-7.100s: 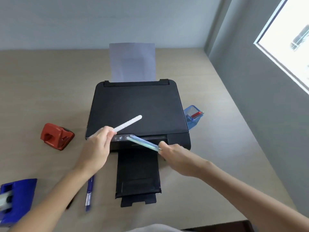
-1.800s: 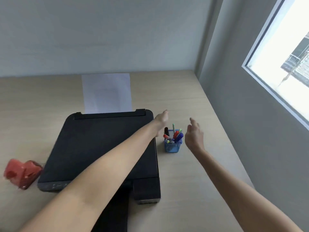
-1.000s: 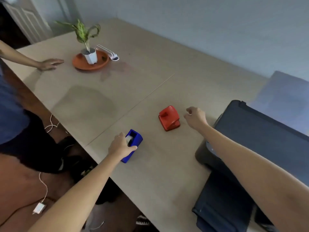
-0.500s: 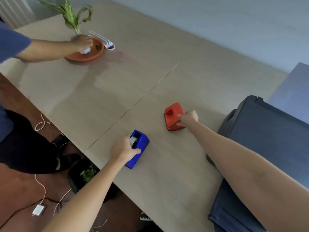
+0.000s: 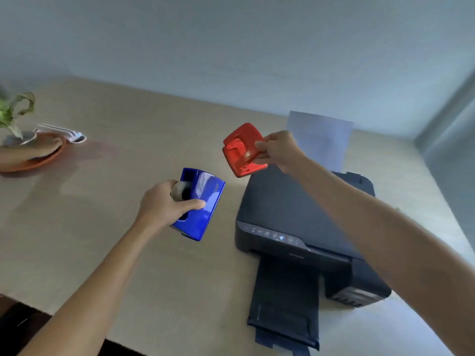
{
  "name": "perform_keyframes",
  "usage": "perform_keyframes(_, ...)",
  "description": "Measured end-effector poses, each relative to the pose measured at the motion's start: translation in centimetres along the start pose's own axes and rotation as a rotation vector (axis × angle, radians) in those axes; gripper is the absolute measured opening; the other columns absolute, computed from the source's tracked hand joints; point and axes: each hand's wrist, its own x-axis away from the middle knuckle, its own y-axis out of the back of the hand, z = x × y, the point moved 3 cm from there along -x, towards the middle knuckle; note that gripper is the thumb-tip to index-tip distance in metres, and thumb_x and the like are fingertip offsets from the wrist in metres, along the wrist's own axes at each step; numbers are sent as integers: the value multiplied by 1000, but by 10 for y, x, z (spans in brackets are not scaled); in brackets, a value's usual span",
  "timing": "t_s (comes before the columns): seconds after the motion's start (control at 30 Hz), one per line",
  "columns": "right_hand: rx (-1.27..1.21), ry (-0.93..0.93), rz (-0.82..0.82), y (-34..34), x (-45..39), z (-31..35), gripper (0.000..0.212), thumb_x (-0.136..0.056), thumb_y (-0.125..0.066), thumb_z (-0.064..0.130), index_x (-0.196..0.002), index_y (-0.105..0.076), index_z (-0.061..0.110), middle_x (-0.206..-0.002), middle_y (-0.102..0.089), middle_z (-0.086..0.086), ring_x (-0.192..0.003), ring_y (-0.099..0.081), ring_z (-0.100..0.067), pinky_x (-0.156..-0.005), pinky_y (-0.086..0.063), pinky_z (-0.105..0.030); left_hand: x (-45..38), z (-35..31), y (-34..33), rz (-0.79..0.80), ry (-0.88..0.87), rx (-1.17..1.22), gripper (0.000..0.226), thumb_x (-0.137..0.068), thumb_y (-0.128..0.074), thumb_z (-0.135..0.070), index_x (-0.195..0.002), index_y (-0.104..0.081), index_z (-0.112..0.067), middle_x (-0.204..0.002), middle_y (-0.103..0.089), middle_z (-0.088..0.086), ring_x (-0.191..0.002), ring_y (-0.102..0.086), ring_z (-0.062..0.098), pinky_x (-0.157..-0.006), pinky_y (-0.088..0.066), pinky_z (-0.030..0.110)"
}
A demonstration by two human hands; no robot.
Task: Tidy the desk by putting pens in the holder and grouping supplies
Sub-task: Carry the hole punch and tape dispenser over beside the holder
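Note:
My left hand [image 5: 164, 204] grips a glossy blue tape dispenser [image 5: 203, 201] and holds it tilted in the air above the wooden desk [image 5: 128, 253], left of the printer. My right hand [image 5: 280, 150] pinches a red hole punch [image 5: 241, 150] by its right side, lifted above the printer's back left corner. The roll of tape shows grey inside the dispenser beside my fingers. The pen holder is out of view.
A black printer [image 5: 295, 214] fills the right side, with its output tray [image 5: 285, 304] extended toward me and a sheet of paper [image 5: 321, 134] upright at its back. At far left another person's hand [image 5: 33, 150] rests on an orange saucer [image 5: 30, 163] with a plant [image 5: 12, 111].
Both hands have lifted their objects off the desk: the blue tape dispenser and the red hole punch are now in the air, carried rightward toward the printer. My view has swung right.

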Motion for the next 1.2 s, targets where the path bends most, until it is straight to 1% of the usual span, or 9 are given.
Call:
perform_keyframes(0.23, -24, 38, -263, 225, 49, -16, 8, -82, -65, -2, -81, -56, -2, -62, -59, -19, -40, -64, -19, -57, -61, -35, 21, -148, -145, 252, -193, 75, 27, -62, -88, -26, -64, -61, -21, -63, -61, -6, -66, -60, 17, -64, -51, 30)
perform_keyframes(0.4, -42, -42, -476, 359, 90, -71, 18, -81, -67, -1, -66, -57, -1, -45, -62, -13, -41, -65, -21, -53, -62, -35, 54, -216, -273, 455, -255, -14, 41, -57, -86, -38, -88, -70, -15, -86, -73, -1, -86, -69, 21, -82, -58, 40)
perform_keyframes(0.5, -81, -116, -565, 414, 110, -113, 17, -80, -69, 1, -66, -59, -1, -64, -64, -23, -57, -69, -33, -63, -63, -42, 82, -237, -346, 563, -273, -113, 29, -57, -84, -42, -72, -66, -24, -88, -73, -1, -85, -67, 20, -75, -55, 34)
perform_keyframes(0.57, -109, -169, -622, 444, 122, -142, 13, -80, -68, 0, -70, -61, -4, -76, -63, -29, -70, -69, -39, -71, -61, -44, 98, -243, -394, 620, -280, -225, 38, -54, -81, -49, -75, -63, -22, -90, -71, -1, -87, -66, 20, -67, -50, 31)
perform_keyframes(0.67, -126, -257, -675, 472, 131, -186, 9, -80, -68, 1, -75, -62, -4, -74, -64, -27, -69, -69, -39, -68, -62, -44, 112, -240, -454, 663, -277, -364, 56, -51, -75, -56, -90, -65, -18, -97, -70, -1, -86, -63, 18, -61, -47, 27)
perform_keyframes(0.77, -141, -338, -706, 487, 136, -227, 14, -79, -69, 1, -69, -61, -2, -69, -64, -24, -61, -69, -36, -68, -62, -44, 118, -226, -493, 668, -214, -438, 36, -55, -73, -50, -71, -62, -19, -88, -68, 0, -82, -62, 19, -54, -43, 24)
perform_keyframes(0.9, -197, -433, -708, 492, 131, -281, 10, -79, -70, 1, -82, -62, -5, -83, -68, -30, -69, -71, -39, -72, -61, -48, 107, -197, -535, 605, -134, -553, 45, -51, -67, -50, -87, -68, -21, -90, -69, 0, -83, -63, 21, -46, -30, 21)
perform_keyframes(1.03, -204, -511, -678, 481, 120, -322, 9, -79, -69, 2, -79, -61, -1, -88, -69, -30, -70, -71, -38, -74, -61, -48, 100, -182, -550, 538, -50, -572, 51, -57, -73, -47, -100, -65, -21, -103, -68, 3, -91, -64, 25, -67, -52, 28)
perform_keyframes(1.2, -194, -558, -645, 457, 103, -362, 13, -74, -70, 7, -69, -58, 8, -92, -71, -26, -74, -73, -36, -70, -61, -49, 104, -179, -557, 469, 49, -570, 66, -72, -77, -36, -121, -43, -7, -119, -62, 12, -108, -62, 31, -80, -53, 36)
